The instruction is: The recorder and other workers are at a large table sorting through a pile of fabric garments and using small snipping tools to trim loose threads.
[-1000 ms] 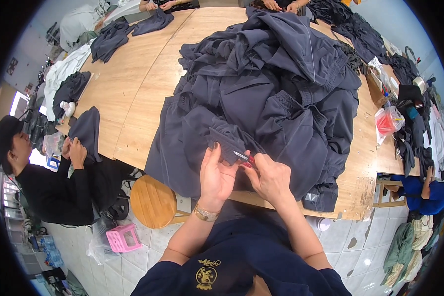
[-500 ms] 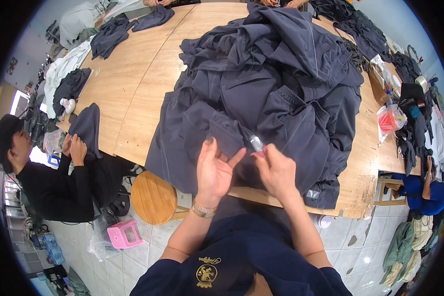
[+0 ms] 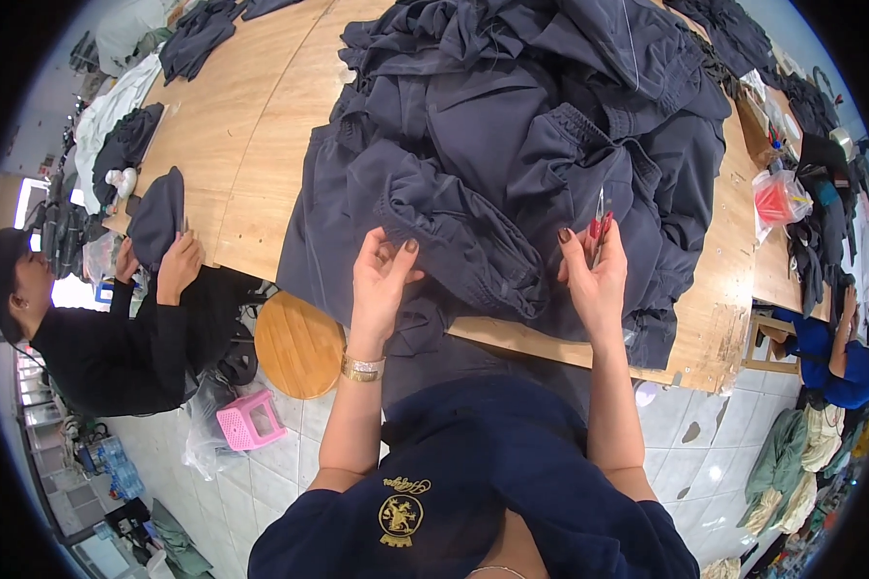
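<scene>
A heap of dark grey garments [image 3: 492, 106] with gathered elastic waistbands covers the table in front of me. At its near edge lies one garment with an elastic waistband [image 3: 459, 241], its opening slanting between my hands. My left hand [image 3: 384, 285] has curled fingers at the waistband's left end, with the edge of the cloth pinched in them. In my right hand [image 3: 597, 285] are small thread snips [image 3: 600, 230] with red handles, blades pointing up and away from me. The snips are apart from the waistband, over the heap.
On the left, a person in black [image 3: 106, 338] handles a dark cloth [image 3: 157, 220] at the table edge. A round wooden stool [image 3: 299, 345] and a pink plastic stool [image 3: 251, 421] stand there. A clear bag with red contents [image 3: 780, 200] lies at the right.
My hands have moved apart, the right one going right and up with the snips. My left hand, palm up before, now pinches the waistband, which is spread wider. The person's hands at left have shifted.
</scene>
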### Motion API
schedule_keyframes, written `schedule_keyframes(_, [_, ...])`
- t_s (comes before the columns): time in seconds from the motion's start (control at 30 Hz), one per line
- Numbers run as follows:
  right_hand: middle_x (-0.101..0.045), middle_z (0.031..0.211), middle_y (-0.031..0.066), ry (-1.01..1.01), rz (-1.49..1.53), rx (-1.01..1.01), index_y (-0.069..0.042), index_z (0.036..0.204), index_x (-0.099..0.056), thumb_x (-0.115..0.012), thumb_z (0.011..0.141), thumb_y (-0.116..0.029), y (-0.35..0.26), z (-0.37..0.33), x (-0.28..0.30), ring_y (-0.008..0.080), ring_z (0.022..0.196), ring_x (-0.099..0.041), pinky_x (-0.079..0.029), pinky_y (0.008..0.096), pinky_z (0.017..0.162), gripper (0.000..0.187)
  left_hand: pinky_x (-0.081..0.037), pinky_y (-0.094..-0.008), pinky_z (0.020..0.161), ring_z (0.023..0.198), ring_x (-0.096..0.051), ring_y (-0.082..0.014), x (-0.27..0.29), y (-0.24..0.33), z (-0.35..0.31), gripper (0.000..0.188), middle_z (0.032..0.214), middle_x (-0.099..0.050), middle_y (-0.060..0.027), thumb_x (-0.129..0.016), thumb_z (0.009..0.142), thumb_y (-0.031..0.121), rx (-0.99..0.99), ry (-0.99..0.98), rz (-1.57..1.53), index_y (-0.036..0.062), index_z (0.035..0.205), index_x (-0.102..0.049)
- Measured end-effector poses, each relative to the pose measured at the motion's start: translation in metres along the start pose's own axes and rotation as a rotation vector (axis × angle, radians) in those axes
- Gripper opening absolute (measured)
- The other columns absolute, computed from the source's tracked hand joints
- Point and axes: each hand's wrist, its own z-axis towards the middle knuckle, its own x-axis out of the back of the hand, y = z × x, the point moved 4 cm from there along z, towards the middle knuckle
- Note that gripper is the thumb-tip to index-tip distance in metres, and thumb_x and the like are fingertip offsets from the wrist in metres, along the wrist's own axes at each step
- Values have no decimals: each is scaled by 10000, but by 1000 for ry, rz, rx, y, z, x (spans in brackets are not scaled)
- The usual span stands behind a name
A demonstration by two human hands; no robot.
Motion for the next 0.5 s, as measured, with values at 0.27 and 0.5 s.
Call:
schedule_keyframes(0.27, [-474, 638, -17, 17, 148, -65, -58, 843, -422, -572, 887, -67, 9, -1, 6, 46, 493, -478, -369, 188, 441, 157, -484, -225, 577, 715, -529, -61, -5, -22, -16, 329, 831, -457, 15, -667, 858, 201, -6, 171, 128, 35, 1037, -446])
schedule_keyframes(0.5, [-590, 724, 39, -299, -268, 97, -19, 861, -428, -632, 774, -8, -1, -17, -2, 57, 519, -470, -375, 212, 500, 222, -468, -379, 801, 951, -573, -187, -31, -48, -42, 298, 1022, -585, -37, -552, 919, 364, 354, 113, -410, 99, 1050, -509])
